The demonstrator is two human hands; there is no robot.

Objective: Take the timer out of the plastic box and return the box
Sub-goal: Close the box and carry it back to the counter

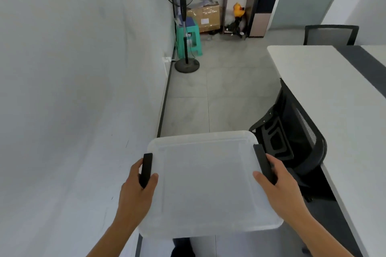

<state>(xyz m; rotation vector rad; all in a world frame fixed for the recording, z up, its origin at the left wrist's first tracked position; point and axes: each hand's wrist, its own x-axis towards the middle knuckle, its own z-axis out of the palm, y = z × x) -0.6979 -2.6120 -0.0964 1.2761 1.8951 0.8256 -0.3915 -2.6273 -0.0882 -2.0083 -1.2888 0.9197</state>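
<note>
While the frosted lid hides everything inside, the plastic box [211,181] cannot be read for contents; no timer can be made out. Box body below the lid is out of sight, lid seen from above only. Both forearms cut off at the bottom edge. Box is carried in mid-air at the lower centre, above the grey tiled floor [219,89], between the white wall [73,89] and the white table [334,100]. Lid level, its longer side running away from the person, slightly skewed. Left hand [136,190] wraps the black left latch [146,170], thumb on the lid. Right hand [279,185] wraps the black right latch [264,162] likewise. Black mesh chair [292,131] just right of box.
</note>
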